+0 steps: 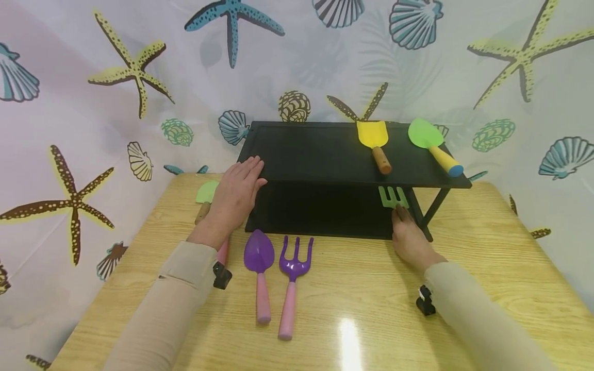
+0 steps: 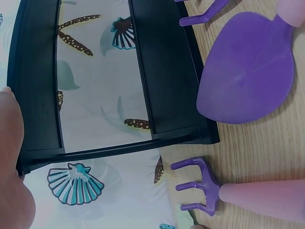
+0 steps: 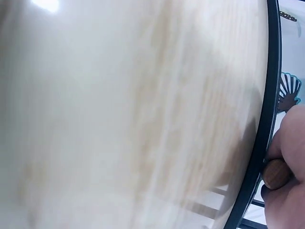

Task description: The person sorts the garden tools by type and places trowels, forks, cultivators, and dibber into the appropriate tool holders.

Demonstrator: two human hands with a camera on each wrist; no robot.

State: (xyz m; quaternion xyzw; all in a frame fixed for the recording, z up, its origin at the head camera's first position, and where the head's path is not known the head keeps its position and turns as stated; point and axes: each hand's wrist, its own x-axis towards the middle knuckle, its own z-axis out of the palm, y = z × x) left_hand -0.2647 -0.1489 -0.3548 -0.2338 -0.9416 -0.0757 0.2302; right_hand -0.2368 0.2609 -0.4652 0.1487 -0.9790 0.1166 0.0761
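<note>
"What's the right hand (image 1: 412,238) doing down there?"

"It's clamping on the green fork (image 1: 389,203), thumb and finger pinching the wooden handle (image 3: 276,174), whose round end is poking out of the grip. The tines are pointing away from the person, sitting over the lower board towards the right end of the black shelf (image 1: 301,154). I can't tell whether they're touching the board."

"And the left hand (image 1: 234,193)?"

"That one's lying over the shelf's left end, fingers extended along the top, the thumb standing a little apart."

"What's sitting up top?"

"A yellow shovel (image 1: 373,135) with a brown handle, and to its right a green trowel (image 1: 425,134), its yellow handle ending in blue and leaning out towards the front edge."

"And on the tabletop (image 1: 371,288)?"

"A purple trowel (image 1: 259,252) and a purple fork (image 1: 295,268) are lying side by side before the shelf, pink handles pointing at the person. A small purple rake (image 2: 238,194) is lying off the left end, and a pale green tool (image 1: 207,191) is partly hiding behind the left arm."

"Any lettering?"

"The black wrist device (image 1: 425,301) on the right is showing a pale mark, too small for reading."
</note>
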